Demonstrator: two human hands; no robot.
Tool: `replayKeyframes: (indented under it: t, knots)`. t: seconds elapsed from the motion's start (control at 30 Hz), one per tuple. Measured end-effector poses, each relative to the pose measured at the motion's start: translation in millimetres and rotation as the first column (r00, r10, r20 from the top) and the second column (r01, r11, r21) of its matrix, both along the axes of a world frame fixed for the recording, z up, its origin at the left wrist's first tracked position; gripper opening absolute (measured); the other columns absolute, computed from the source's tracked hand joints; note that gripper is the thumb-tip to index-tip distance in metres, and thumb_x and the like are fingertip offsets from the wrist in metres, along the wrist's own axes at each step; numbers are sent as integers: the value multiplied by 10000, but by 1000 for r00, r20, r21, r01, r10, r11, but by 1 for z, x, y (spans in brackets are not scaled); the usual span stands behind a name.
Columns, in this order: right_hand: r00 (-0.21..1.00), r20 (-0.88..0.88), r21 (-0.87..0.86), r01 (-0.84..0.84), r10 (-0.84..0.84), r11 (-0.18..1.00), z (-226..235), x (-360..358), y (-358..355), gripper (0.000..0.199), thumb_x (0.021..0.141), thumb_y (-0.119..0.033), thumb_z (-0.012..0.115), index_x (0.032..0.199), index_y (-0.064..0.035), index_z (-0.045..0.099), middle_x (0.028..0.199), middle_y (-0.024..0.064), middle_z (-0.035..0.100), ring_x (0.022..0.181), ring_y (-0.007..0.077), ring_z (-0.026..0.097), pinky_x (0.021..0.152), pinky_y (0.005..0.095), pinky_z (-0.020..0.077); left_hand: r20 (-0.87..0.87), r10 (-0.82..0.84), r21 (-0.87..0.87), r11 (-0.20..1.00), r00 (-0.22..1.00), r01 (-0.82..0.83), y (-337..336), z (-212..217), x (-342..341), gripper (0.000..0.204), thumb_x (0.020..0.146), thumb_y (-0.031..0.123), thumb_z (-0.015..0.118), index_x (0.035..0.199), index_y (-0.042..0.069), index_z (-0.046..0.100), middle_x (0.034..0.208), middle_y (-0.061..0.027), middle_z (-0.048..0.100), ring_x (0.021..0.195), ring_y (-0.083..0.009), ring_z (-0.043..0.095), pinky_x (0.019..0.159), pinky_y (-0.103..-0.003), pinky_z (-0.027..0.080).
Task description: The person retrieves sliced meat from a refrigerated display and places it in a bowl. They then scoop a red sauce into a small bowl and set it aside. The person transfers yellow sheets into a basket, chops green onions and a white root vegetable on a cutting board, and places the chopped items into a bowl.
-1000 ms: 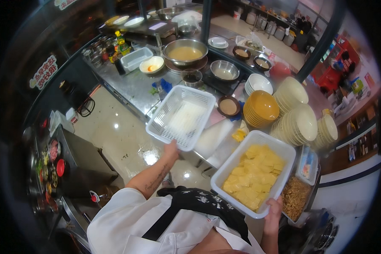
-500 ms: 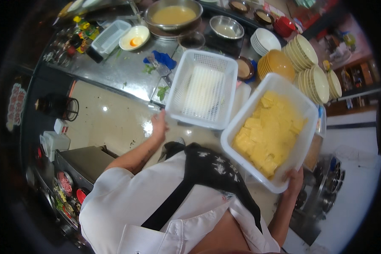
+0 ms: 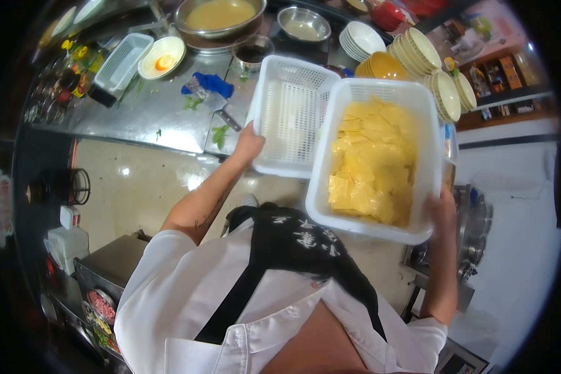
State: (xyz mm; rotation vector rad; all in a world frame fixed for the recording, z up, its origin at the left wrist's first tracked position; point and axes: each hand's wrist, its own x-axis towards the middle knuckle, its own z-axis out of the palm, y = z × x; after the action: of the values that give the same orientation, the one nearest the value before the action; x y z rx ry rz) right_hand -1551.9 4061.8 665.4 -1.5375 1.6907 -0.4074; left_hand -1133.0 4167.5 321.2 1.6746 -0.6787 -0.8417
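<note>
White plastic makes up both containers in front of you: a perforated basket (image 3: 293,163) on your left and a deeper, solid-walled tub (image 3: 371,229) on your right. Your left hand (image 3: 249,144) grips the basket by its left wall, near the corner closest to you. Your right hand (image 3: 441,209) is blurred, but it closes on the right side of the tub. Thin yellow square sheets (image 3: 374,159) lie in the tub, overlapping in a loose heap over its bottom. The tub's left wall covers the right part of the basket; you cannot tell from this view whether the one rests on the other. To the left of the basket, on the steel counter (image 3: 140,119), a cleaver (image 3: 212,100) lies against a blue cloth (image 3: 215,86), with green leaves (image 3: 219,136) near its handle. Farther left are a cream bowl (image 3: 153,70) with an orange smear inside and a small grey plastic basket (image 3: 123,61). Beyond your containers stand a steel basin (image 3: 221,14) of yellowish liquid, a smaller steel bowl (image 3: 303,25), stacked white bowls (image 3: 363,38) and, nearer the tub, orange bowls (image 3: 381,66).
</note>
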Motion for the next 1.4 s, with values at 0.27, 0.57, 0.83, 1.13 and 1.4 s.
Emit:
replayKeyframes:
  t: [0.27,0.57,0.83,1.13,1.4]
  knots:
    - [821,-451,-21,-401,349,916,55,89,-78,479,683,-7,620,1159,26,673,980,136,705,889,225,665,802,349,535,71,9,-51,999,997,-5,-14,64,-44,615,817,-39,493,1429,24,501,1219,-293,665,1168,-421,634,983,-443,501]
    - [203,-842,96,-855,500,509,63,181,-158,376,789,-134,613,1125,21,681,1062,270,700,986,404,687,879,433,551,154,37,-10,999,987,-36,-49,44,-75,737,817,-18,561,1529,103,412,1173,-300,651,1116,-485,626,999,-507,496]
    - [-58,-937,170,-938,343,304,50,252,-152,314,902,-74,527,1185,-8,645,1080,228,709,1062,406,674,886,446,553,-152,80,-146,984,985,-103,-50,54,-79,670,834,-88,513,1482,82,487,1304,-241,631,1231,-378,594,1036,-407,476]
    - [-84,-980,127,-962,179,243,42,296,-108,258,933,-61,526,1152,-29,659,1025,200,731,979,377,719,796,461,591,-329,146,-194,956,933,-218,-43,31,-73,629,838,-135,467,1443,31,513,1289,-153,660,1197,-278,619,1015,-345,481]
    - [-34,-992,47,-993,121,109,35,303,-102,228,925,-85,540,1101,-17,667,949,205,728,911,376,729,733,466,597,-438,142,-175,955,888,-239,-32,13,-66,555,882,-70,531,1428,31,527,1287,-132,664,1165,-231,631,978,-341,501]
